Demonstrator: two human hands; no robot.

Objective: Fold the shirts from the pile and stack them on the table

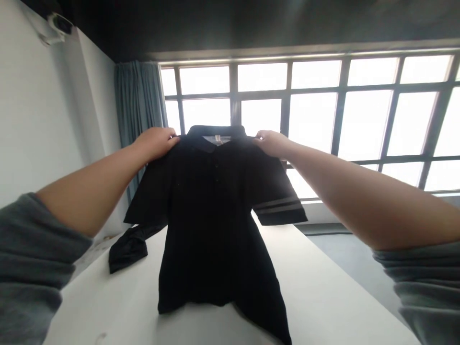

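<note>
A black short-sleeved polo shirt (215, 215) hangs upright before me, its collar at the top and its buttoned front facing me. My left hand (156, 143) is closed on the shoulder at the left of the collar. At the other shoulder, my right hand (272, 143) pinches the cloth between thumb and fingers. Two pale stripes cross the sleeve on the right. A light label shows inside the neck. The lower hem hangs unevenly, lower on the right, close over the white table.
On the white table (323, 297), a crumpled black cloth (128, 248) lies at the left, partly behind the shirt. Large windows (312, 124) fill the far wall, with a blue-grey curtain (138, 100) at their left. Grey floor (345, 254) shows past the table's right edge.
</note>
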